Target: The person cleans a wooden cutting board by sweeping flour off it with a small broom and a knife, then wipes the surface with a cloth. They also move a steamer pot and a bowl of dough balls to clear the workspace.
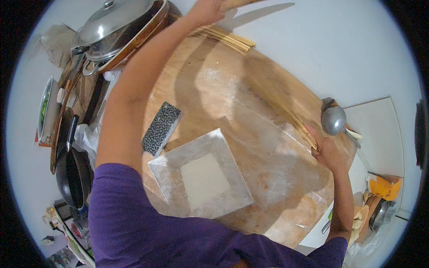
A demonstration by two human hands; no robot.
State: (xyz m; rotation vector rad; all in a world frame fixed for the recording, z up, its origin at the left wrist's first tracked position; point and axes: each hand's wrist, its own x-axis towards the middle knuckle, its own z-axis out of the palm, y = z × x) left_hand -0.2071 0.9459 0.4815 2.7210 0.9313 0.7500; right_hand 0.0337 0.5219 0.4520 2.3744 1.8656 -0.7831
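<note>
My left hand is raised at the top edge, closed around the end of a wooden rod that runs out of the picture. At the right of the floured wooden board, my right hand grips the near end of thin wooden sticks, which look blurred. More light wooden sticks lie in a bundle at the board's far edge. A square metal tray with sloping sides stands near my body, with a pale flat layer or base inside. Beside it lies a dark speckled block.
A lidded metal pan stands at the upper left, above a dark wok and a dish of greens. A metal ladle rests by the board's right edge. An orange packet is at the lower right.
</note>
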